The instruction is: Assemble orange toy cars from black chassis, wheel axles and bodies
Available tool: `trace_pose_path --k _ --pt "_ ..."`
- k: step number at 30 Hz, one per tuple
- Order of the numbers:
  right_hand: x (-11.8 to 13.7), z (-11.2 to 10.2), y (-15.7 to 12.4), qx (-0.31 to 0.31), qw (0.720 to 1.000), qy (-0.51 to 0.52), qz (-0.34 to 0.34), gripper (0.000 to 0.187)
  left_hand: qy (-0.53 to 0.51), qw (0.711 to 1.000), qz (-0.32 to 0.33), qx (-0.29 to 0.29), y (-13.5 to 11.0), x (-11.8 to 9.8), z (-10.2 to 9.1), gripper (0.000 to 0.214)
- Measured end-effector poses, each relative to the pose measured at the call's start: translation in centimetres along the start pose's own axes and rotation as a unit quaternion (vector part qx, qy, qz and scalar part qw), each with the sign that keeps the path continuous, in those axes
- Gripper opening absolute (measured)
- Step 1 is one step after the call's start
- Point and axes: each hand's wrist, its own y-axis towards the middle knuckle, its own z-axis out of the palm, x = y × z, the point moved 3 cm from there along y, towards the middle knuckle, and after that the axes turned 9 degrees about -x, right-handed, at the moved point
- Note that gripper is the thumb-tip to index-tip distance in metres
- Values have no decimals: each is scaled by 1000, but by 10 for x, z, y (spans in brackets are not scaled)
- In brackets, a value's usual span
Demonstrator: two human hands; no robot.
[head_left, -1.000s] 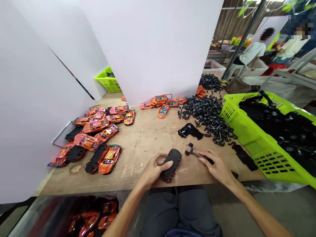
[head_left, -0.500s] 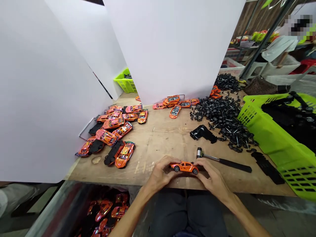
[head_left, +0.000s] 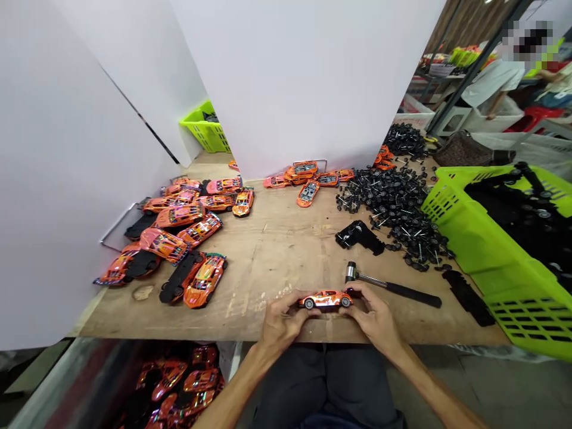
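Note:
An orange toy car (head_left: 327, 299) is held between my two hands near the table's front edge, its wheeled side facing me. My left hand (head_left: 282, 317) is closed on one end of the car, thumb below and fingers above. At the other end, my right hand (head_left: 372, 311) grips it in the same way. Just beyond my right hand lies a hammer (head_left: 397, 288) with a black handle and a metal head. Behind the hammer sit black toy-car chassis pieces (head_left: 360, 236). To the left, several finished-looking orange toy cars (head_left: 204, 280) lie in a heap.
A pile of black wheels on axles (head_left: 393, 208) covers the back right, beside a green crate (head_left: 482, 250) of black parts. Several orange car shells (head_left: 307, 193) lie before the white panel (head_left: 308, 77). Below the left edge, a bin holds more cars (head_left: 167, 378). Another person (head_left: 494, 83) sits far right.
The car has turned slightly in my hands, so its side catches the light differently. Both hands keep hold of it. My view has shifted a little to the right.

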Motion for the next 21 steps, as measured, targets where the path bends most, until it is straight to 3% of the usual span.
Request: trace_pose_path --k 7,11,13,16,19,21 --pt "42 3 4 -68 995 -44 -59 18 -55 996 -69 -33 10 1 -4 30" --pt "48 -5 18 -42 997 65 29 32 -148 981 -83 -90 11 -19 -8 46" --pt "44 -5 21 -19 980 168 106 40 -173 978 -36 -111 3 -37 1 51" --pt "37 8 10 30 933 298 198 45 -140 975 123 -123 -16 -69 29 40" --pt "35 27 -8 62 903 367 213 42 -90 943 283 -153 -33 -93 55 38" --pt "36 33 -15 38 915 361 175 39 -76 922 340 -171 -38 -101 64 43"
